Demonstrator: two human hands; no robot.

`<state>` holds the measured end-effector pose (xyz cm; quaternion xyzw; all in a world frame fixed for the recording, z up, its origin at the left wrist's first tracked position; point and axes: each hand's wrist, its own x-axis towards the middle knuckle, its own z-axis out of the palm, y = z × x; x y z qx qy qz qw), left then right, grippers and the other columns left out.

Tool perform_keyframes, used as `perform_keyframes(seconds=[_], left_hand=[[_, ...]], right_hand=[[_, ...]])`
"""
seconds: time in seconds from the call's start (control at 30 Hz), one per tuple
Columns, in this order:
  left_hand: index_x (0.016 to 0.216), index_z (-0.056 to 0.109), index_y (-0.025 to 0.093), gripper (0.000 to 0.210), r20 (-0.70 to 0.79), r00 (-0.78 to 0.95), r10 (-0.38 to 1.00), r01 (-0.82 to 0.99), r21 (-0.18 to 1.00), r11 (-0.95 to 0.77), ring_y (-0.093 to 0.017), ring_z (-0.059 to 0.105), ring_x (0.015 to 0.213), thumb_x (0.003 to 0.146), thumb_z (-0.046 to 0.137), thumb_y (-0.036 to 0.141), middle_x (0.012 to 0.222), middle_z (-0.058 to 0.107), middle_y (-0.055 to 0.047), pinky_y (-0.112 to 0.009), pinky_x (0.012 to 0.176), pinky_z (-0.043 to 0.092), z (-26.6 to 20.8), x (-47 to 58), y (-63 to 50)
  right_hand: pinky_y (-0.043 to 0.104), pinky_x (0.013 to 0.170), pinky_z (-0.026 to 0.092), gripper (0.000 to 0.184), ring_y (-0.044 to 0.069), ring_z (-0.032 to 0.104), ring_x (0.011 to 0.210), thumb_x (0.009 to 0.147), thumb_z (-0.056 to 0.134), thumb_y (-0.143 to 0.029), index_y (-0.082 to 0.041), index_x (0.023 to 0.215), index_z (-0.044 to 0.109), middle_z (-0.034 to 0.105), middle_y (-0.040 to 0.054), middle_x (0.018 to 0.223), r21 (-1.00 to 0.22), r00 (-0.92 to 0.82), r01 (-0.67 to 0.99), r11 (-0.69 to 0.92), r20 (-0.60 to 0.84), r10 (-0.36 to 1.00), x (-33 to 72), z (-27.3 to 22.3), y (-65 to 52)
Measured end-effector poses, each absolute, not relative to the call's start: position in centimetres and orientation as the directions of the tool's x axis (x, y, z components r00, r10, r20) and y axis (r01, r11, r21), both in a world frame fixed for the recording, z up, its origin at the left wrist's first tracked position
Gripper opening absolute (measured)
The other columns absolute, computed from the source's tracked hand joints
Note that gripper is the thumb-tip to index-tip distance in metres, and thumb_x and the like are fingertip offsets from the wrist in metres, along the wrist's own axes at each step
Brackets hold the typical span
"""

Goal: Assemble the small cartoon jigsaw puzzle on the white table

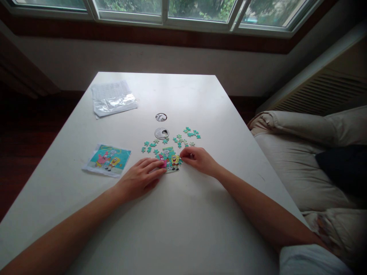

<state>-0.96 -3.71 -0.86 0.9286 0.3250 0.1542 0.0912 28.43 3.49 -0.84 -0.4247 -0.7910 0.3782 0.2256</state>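
A partly joined jigsaw puzzle [169, 162] with cartoon figures lies flat on the white table. My left hand [140, 176] rests over its left side, fingers stretched out and covering part of the pink figure. At the puzzle's right edge, my right hand [200, 162] has thumb and forefinger pinched on a small teal puzzle piece [180, 161], partly hidden by the fingertips. Several loose teal pieces [149, 149] are scattered beyond the left hand. More loose pieces [190, 134] lie past the right hand.
A picture card [110, 160] showing the cartoon figures lies left on the table [183, 229]. Clear plastic packaging with a printed sheet [113, 98] sits at the far left. Two round inserts [161, 133] mark the table's middle. A cushioned sofa [289, 168] stands right, below windows [200, 11].
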Motion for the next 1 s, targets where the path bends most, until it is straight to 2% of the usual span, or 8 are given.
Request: perform_keyframes(seconds=[0.33, 0.53, 1.0], left_hand=[[0.14, 0.055, 0.025, 0.042, 0.207, 0.751, 0.627, 0.582, 0.24, -0.777, -0.027, 0.049, 0.135, 0.099, 0.051, 0.021, 0.149, 0.054, -0.009, -0.048, 0.113, 0.041, -1.06, -1.0, -3.72], [0.141, 0.054, 0.024, 0.042, 0.202, 0.753, 0.626, 0.584, 0.233, -0.778, -0.027, 0.049, 0.136, 0.099, 0.051, 0.021, 0.149, 0.053, -0.009, -0.048, 0.114, 0.041, -1.01, -0.95, -3.74], [0.141, 0.054, 0.025, 0.042, 0.194, 0.756, 0.625, 0.583, 0.234, -0.778, -0.027, 0.049, 0.136, 0.099, 0.05, 0.021, 0.15, 0.053, -0.008, -0.048, 0.114, 0.041, -1.17, -1.1, -3.69]], right_hand=[[0.026, 0.067, 0.037, 0.007, 0.013, 0.05, 0.07, 0.086, 0.064, -0.015, -0.02, 0.081, 0.064, 0.057, -0.0015, 0.073, -0.668, -0.517, 0.594, 0.448, 0.111, 0.849, 27.9, -0.76, 3.17], [0.027, 0.073, 0.038, 0.01, 0.015, 0.051, 0.078, 0.087, 0.065, -0.013, -0.02, 0.08, 0.063, 0.059, 0.0005, 0.078, -0.616, -0.538, 0.605, 0.505, 0.151, 0.829, 27.92, -1.06, 3.14], [0.027, 0.073, 0.04, 0.005, 0.016, 0.053, 0.077, 0.088, 0.066, -0.016, -0.021, 0.087, 0.068, 0.059, 0.001, 0.079, -0.637, -0.589, 0.576, 0.512, 0.11, 0.801, 28.51, -0.56, 3.46]])
